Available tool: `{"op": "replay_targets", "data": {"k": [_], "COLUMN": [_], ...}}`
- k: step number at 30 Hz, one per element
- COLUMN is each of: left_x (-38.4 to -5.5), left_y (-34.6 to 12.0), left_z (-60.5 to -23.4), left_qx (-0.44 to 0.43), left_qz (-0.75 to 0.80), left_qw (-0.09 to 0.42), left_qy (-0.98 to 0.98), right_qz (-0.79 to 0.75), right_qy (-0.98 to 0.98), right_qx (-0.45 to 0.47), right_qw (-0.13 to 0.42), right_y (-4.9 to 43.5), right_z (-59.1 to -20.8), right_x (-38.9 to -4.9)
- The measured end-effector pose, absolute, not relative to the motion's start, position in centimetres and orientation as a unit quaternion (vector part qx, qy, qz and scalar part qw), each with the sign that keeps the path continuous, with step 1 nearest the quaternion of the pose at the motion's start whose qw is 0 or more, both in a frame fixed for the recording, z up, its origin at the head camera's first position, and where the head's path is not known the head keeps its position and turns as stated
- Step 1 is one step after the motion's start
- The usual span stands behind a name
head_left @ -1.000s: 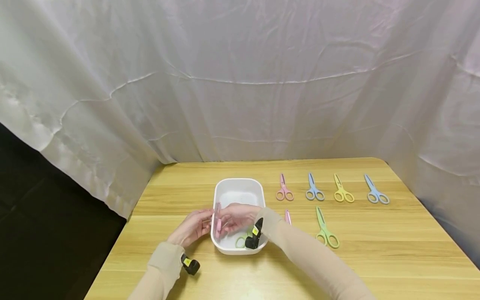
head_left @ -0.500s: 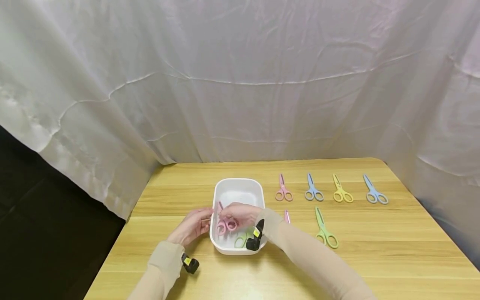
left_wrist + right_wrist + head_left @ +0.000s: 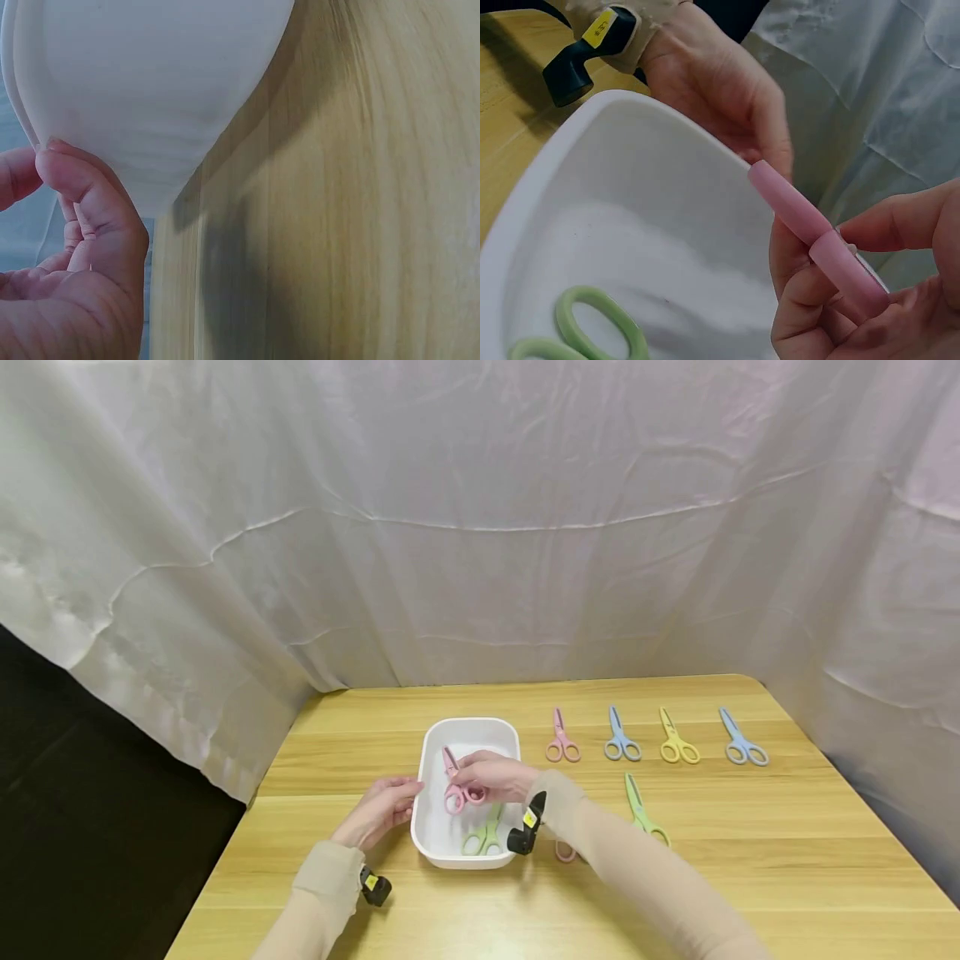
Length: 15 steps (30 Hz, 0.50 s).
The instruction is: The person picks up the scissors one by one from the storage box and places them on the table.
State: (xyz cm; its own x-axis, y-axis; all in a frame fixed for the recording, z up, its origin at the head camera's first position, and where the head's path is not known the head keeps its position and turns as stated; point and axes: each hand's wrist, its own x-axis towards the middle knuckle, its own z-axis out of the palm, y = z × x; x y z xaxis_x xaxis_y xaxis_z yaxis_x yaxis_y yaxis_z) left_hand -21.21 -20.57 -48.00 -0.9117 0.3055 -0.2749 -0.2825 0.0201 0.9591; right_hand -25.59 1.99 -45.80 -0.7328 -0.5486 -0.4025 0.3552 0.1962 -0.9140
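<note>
A white rectangular bin [image 3: 471,722] stands on the table. My left hand [image 3: 381,812] grips its left side, thumb and forefinger at the rim [image 3: 21,112] in the left wrist view. My right hand [image 3: 497,777] pinches a pair of pink scissors [image 3: 450,758] above the bin; the blades point away and the finger loops hang toward me. In the right wrist view the pink handles [image 3: 791,202] show edge-on, and the blades are mostly hidden. Green scissors [image 3: 491,831] lie on the bin's floor, their loops [image 3: 570,311] toward its near end.
Right of the bin, a back row holds pink scissors [image 3: 561,745], blue scissors [image 3: 618,739], yellow scissors [image 3: 672,739] and more blue scissors [image 3: 739,742]. Green scissors [image 3: 636,797] lie nearer, partly behind my right forearm, which also covers most of another pink pair [image 3: 564,853].
My right hand has raised the pink scissors from low along the bin's left wall and turned them, moving slightly right and away. The green scissors inside show more. My left hand stays at the bin.
</note>
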Motion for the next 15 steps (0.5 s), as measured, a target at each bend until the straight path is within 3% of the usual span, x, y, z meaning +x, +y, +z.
{"op": "replay_targets", "data": {"k": [15], "left_x": [-21.2], "left_y": [-20.4], "left_z": [-48.1], "left_qx": [-0.02], "left_qz": [0.678], "left_qw": [0.184], "left_qy": [0.712], "right_qz": [-0.662], "right_qy": [0.661], "right_qx": [-0.084], "right_qw": [0.342], "right_y": [6.5], "right_z": [-44.6], "right_x": [-25.9]}}
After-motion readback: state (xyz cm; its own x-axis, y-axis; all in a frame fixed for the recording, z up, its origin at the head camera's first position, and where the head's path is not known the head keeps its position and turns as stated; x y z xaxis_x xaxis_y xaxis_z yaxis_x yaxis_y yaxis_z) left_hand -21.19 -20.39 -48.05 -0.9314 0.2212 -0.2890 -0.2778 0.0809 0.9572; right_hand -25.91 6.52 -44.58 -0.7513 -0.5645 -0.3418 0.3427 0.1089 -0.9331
